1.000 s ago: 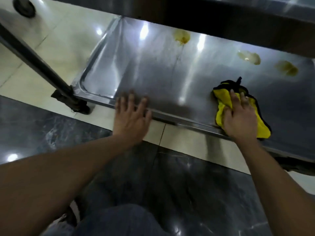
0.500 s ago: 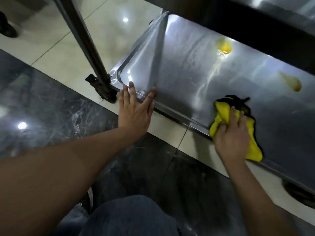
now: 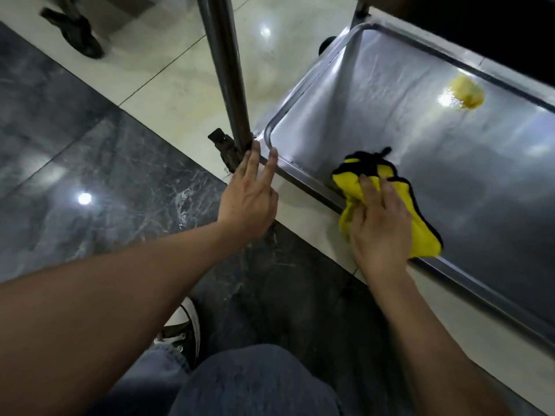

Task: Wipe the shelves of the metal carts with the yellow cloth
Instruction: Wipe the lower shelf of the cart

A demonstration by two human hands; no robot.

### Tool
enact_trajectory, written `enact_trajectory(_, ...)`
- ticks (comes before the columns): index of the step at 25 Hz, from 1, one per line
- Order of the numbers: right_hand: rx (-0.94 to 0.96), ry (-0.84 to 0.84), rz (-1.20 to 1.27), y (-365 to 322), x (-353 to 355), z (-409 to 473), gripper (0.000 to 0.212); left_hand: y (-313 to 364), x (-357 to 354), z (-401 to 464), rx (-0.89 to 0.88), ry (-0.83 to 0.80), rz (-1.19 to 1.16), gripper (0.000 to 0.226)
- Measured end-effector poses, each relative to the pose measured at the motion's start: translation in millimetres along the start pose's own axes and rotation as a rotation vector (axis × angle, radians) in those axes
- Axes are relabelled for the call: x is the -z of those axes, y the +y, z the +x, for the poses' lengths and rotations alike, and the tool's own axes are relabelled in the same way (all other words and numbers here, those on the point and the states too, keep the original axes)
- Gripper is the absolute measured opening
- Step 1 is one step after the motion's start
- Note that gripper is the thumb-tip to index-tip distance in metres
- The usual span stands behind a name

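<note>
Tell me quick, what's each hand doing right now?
Left hand: open, straight fingers touching the shelf rim by the post.
Right hand: open, fingers flat, pressing the cloth onto the shelf.

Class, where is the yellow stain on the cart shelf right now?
In the head view, the stain sits upper right on the shelf, near its back rim, beyond the cloth.
</note>
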State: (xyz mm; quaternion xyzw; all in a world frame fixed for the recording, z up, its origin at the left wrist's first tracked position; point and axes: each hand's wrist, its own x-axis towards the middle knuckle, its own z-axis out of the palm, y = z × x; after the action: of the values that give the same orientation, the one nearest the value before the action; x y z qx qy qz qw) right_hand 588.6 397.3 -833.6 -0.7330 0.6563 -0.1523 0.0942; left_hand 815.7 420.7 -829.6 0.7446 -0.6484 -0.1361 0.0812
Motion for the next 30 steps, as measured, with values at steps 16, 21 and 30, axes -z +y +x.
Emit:
enact_trajectory(16, -0.218, 0.044, -0.047, 99, 43, -36, 0.06, 37, 6, -7, 0.17, -0.035, 0.052, 0.076)
enact_trajectory(21, 0.075, -0.119, 0.065, 28, 14, 36, 0.055, 37, -2, -6, 0.155, 0.003, 0.004, 0.08)
enact_trajectory(30, 0.182, -0.222, 0.005, -51, -29, 190, 0.057, 35, -3, -4, 0.145, -0.008, 0.034, 0.083)
